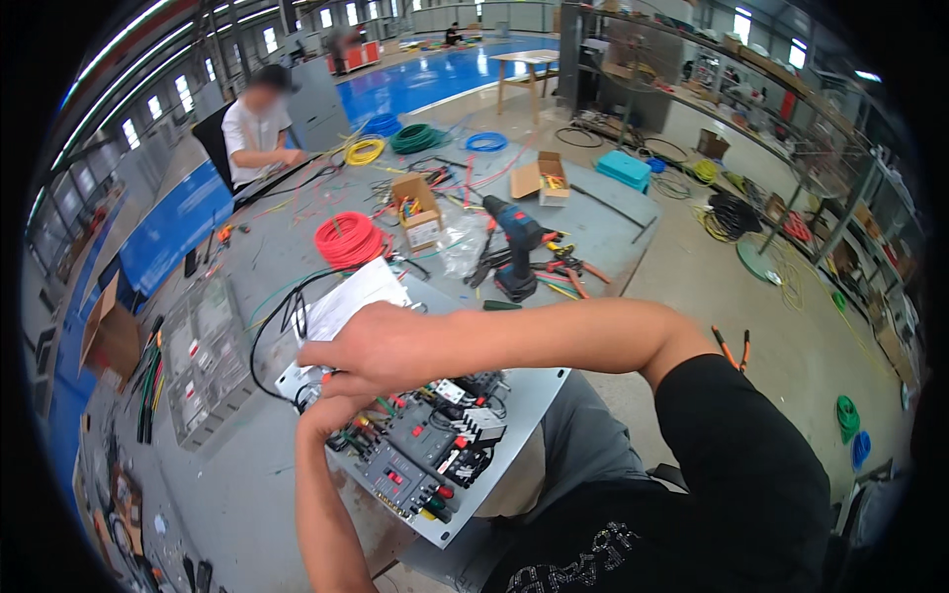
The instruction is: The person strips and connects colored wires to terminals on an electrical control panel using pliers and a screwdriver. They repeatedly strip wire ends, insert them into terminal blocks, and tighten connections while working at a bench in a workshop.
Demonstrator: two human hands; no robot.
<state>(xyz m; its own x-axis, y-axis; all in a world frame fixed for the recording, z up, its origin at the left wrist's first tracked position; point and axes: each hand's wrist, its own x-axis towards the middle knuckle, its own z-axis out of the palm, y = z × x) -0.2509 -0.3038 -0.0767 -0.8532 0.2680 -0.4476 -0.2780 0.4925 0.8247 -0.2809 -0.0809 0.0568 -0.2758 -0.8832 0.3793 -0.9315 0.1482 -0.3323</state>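
A metal mounting plate (534,395) lies tilted at the near table edge, above my lap. It carries grey circuit breakers (395,474), terminals and short wires. At its upper left corner my right hand (371,346) reaches across from the right, its fingers bent close together. Just below, my left hand (331,410) comes up from the lower edge, its fingertips meeting the right ones. Whatever sits between the fingers is too small and covered to name. A black cable (259,361) loops out beside them. White paper sheets (361,301) lie beyond the right hand.
A cordless drill (516,242) stands beyond my right forearm, with pliers (568,262) beside it. Coils of red wire (348,239), small cardboard boxes (415,210) and a clear parts case (203,361) cover the table (633,212). A co-worker (259,128) sits across at the far left.
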